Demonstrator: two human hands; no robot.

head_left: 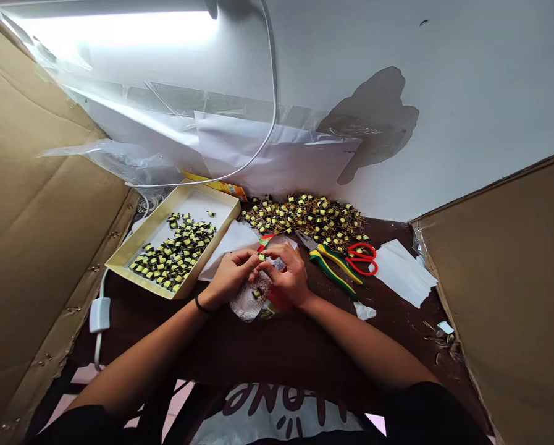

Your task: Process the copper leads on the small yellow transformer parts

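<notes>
- The person's left hand (233,272) and right hand (288,275) are meeting over the middle of the dark table (258,352). Both are pinching one small yellow component (261,257) between their fingertips, just above a crinkled plastic bag (249,303).
- The piece is tiny and only the fingertips are gripping it. I think a slip could send it bouncing onto the table or off the near edge, where it would be hard to spot.
- Another loose component (257,293) is lying on the bag right under the wrists. A brushing palm could be enough to knock it away or crush its thin leads.
- The bag looks slippery and is sitting unevenly, so anything dropped on it may be sliding off in any direction.
- The pile of wired components (304,216) is lying just behind the hands, with its fine wires tangling together. A sleeve or finger catching one wire could drag several pieces forward.
- The pliers (332,262) and red scissors (362,258) are lying close to the right hand, tips pointing inward. A careless reach that way is risking a jab.
- The tray (196,203) is sitting beside the left forearm, and an elbow nudge could be tipping its sorted pieces out.
- Too hard a squeeze may be bending the component's legs, though I cannot tell how firmly the fingers are pressing.
</notes>
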